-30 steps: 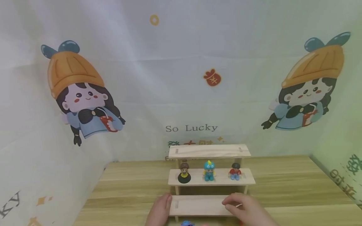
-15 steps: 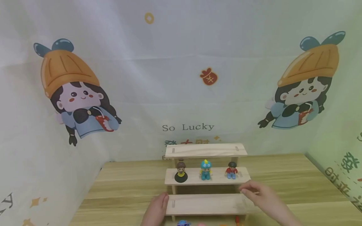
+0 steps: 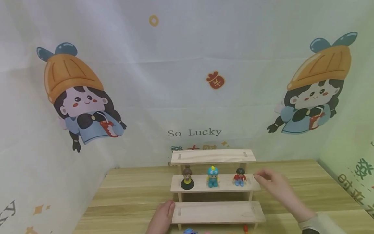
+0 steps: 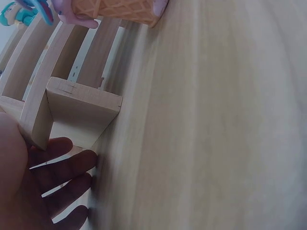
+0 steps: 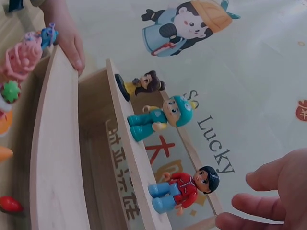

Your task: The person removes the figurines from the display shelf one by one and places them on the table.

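Note:
A wooden tiered display shelf stands on the table. My left hand rests against the left end of its lowest visible board; in the left wrist view the fingers lie fairly straight beside that end. My right hand is at the right end of the middle tier, with nothing held, fingers apart in the right wrist view. Just left of it sits a figurine in a red jacket. A teal-helmeted figurine is in the middle, and a brown-haired one on a black base at the left.
Above the figurines is a bare top board. Several small toys line the shelf's near side, among them a pink one, a green piece and a red one. A printed cloth hangs behind the wood-grain table.
My right hand has moved from above the lower board, up and to the right, to beside the red-jacketed figurine. The left hand stays at the shelf's left end.

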{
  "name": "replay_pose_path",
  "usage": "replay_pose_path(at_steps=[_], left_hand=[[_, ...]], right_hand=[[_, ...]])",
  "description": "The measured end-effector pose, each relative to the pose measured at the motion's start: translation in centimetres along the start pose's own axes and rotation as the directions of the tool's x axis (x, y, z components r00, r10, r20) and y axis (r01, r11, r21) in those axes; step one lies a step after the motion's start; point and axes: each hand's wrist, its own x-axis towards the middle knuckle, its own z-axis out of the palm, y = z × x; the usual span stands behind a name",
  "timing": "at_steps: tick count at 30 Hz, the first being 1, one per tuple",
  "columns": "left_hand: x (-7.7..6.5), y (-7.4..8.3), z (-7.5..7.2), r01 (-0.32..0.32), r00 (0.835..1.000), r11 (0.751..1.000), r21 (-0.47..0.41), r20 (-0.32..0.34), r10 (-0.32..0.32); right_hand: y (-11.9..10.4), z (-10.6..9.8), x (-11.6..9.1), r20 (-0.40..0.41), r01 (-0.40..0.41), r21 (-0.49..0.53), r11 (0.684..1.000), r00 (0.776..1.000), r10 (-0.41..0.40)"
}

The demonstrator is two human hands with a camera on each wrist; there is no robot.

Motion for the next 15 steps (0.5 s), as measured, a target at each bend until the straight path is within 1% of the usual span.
replay_pose_path(at_steps=[4, 7, 10, 15], left_hand=[[0.1, 0.0, -0.1, -0.014, 1.0, 1.0, 0.005, 0.0, 0.014], [0.1, -0.1, -0.1, -0.013, 1.0, 1.0, 0.004, 0.005, 0.013], [0.1, -0.2, -0.1, -0.003, 1.0, 1.0, 0.0, 0.012, 0.003], [0.1, -0.1, -0.1, 0.02, 1.0, 1.0, -0.008, 0.018, -0.019]], right_hand=[[0.0, -0.1, 0.8, -0.016, -0.023, -0.019, 1.0, 1.0, 0.023], [0.1, 0.0, 1.3, -0.019, 0.001, -0.015, 1.0, 1.0, -0.002], [0.1, 0.3, 1.6, -0.026, 0.045, -0.009, 0.999, 0.999, -0.045], [0.0, 0.8, 2.1, -0.033, 0.091, 0.018, 0.996, 0.995, -0.09]])
